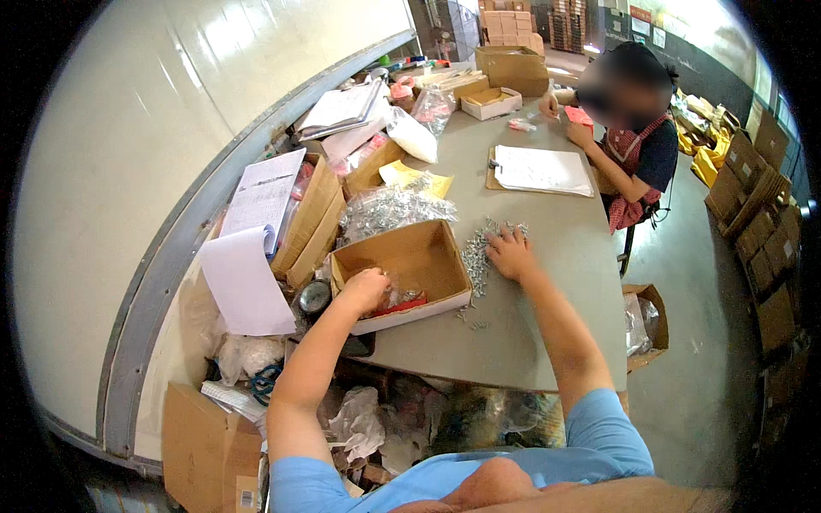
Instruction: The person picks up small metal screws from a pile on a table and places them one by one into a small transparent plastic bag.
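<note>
My left hand (368,289) reaches over the near left wall of an open cardboard box (428,248), its fingers curled closed. Whatever those fingers hold is hidden; beside them in the box lie small clear plastic bags (395,295) and something red (412,303). To the right of the box, a loose pile of small silver screws (476,261) is spread on the grey table (530,342). My right hand (511,254) rests palm down at the right edge of this pile, fingers spread and touching the screws.
Behind the box sits a clear bag of metal hardware (398,208). A clipboard with paper (543,169) lies farther back. Across the table's right side sits a person (637,141) handling small items. Boxes with papers (265,192) crowd the left; an open carton (646,325) stands beside the table.
</note>
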